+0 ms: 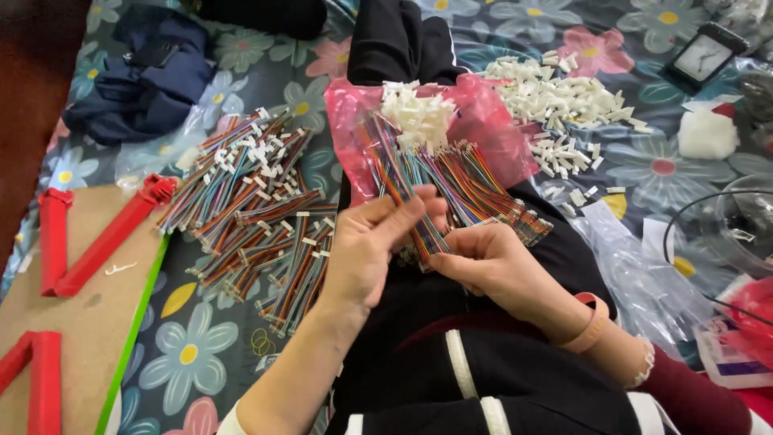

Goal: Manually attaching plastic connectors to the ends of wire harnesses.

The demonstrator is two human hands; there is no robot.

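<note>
Left grip (372,242) on upward-slanting wires (407,201)

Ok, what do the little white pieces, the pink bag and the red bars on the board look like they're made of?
White pieces: likely moulded plastic; uniform, matte, blocky shapes.
Pink bag: thin plastic film; translucent, glossy, crinkled.
Red bars: probably rigid plastic, possibly painted metal; smooth, even colour.
Board: looks like cardboard or fibreboard; dull brown, flat.

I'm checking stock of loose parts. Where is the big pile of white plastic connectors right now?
In the head view the pile of white connectors lies on the flowered cloth at upper right, just right of the pink bag on the person's lap.
</note>
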